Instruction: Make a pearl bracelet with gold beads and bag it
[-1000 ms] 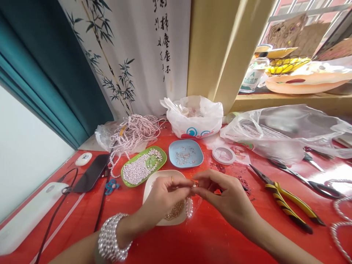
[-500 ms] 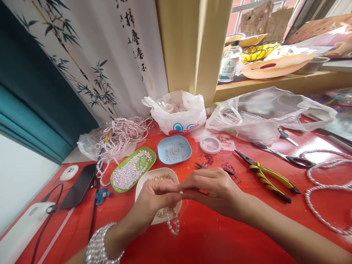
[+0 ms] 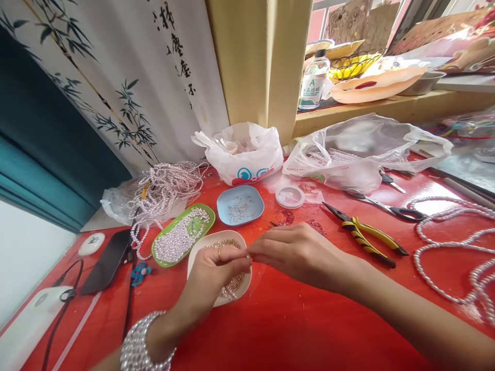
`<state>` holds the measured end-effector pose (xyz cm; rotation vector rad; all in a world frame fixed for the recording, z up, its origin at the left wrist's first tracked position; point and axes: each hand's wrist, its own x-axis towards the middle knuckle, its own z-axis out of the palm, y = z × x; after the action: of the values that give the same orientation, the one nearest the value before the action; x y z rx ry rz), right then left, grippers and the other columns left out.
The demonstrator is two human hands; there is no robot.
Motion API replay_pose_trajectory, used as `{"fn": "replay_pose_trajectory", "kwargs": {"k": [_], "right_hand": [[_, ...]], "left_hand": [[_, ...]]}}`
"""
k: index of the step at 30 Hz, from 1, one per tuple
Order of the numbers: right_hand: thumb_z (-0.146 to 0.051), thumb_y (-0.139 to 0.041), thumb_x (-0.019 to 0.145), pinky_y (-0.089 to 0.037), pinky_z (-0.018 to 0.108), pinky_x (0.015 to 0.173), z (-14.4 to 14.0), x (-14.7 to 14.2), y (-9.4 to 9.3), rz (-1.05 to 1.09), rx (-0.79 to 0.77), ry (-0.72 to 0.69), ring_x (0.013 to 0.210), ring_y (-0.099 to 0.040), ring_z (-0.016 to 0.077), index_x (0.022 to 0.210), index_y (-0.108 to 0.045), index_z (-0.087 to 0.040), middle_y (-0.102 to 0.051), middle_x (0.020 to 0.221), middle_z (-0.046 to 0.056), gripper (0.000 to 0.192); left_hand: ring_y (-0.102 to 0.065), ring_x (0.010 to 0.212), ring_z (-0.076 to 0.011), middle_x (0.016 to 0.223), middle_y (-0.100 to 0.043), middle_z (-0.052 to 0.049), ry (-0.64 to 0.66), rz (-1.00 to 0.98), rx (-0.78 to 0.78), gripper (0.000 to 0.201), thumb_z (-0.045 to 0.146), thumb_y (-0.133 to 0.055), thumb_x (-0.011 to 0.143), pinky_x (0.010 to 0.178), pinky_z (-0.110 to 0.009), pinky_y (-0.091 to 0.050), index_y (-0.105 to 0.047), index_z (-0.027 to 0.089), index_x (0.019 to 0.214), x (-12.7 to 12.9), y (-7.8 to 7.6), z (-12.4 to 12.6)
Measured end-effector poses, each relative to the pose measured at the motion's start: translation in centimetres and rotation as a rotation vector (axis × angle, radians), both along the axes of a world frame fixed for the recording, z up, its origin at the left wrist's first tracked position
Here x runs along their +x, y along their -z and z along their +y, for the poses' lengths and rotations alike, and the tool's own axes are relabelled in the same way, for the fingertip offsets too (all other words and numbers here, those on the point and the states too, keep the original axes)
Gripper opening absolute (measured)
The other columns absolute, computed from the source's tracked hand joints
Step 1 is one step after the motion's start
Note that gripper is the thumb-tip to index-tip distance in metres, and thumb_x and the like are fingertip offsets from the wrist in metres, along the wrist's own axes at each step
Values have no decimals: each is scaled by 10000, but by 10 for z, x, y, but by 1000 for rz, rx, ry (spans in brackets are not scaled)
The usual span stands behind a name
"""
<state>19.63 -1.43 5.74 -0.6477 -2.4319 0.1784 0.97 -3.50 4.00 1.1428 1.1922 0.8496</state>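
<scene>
Above the cream dish (image 3: 246, 288) of gold beads, my left hand (image 3: 216, 270) is closed in a pinch of thumb and index finger. Pale beads of a short bead strand (image 3: 229, 294) show under it, low against the dish. My right hand (image 3: 296, 255) meets it fingertip to fingertip, its fingers pressed together. A tiny pearl bead (image 3: 248, 256) shows where the tips touch. Whatever thin piece the right fingers hold is hidden. A green dish (image 3: 158, 259) of small pearls and a blue dish (image 3: 223, 219) of metal pins lie just beyond.
Yellow-black pliers (image 3: 363, 234), scissors (image 3: 386, 206) and looped pearl strands (image 3: 429, 252) lie to the right. Pink pearl strands (image 3: 166, 185) are heaped at back left, near a phone (image 3: 106, 263). Plastic bags (image 3: 247, 159) stand along the back. A clear round lid (image 3: 290, 197) sits right of the blue dish.
My view has shifted slightly, and both joined hands appear a little higher and further left. The bead strand that hung below my left hand now shows lower beads against the dish.
</scene>
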Motion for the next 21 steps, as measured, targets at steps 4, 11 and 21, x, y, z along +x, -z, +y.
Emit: {"fn": "replay_pose_trajectory", "kwargs": {"k": [4,11,21], "right_hand": [[-176,-502,842,-429,209,552,11,21,-1,91,-143,396,598,-595,123,811,-642,-167,-677,718,17,143],[-537,-539,750,-472,410,714,1,39,56,-406,-156,699,930,-552,317,1088,-552,-115,-583,1077,177,541],[-379,-399,868,-427,453,804,-4,44,87,-276,-75,646,929,-485,300,1161,-466,-88,-517,988,170,419]], "left_hand": [[-238,373,-6,516,-575,-1,-79,-97,-110,253,323,-742,571,363,-177,-168,-717,146,751,-2,5,2],[-236,342,6,528,-616,-20,-95,-231,-120,228,302,-742,572,341,-167,-146,-709,137,726,0,8,9],[-287,349,-4,562,-618,-6,-109,-260,24,148,269,-736,582,344,-175,-213,-710,151,668,-4,8,14]]}}
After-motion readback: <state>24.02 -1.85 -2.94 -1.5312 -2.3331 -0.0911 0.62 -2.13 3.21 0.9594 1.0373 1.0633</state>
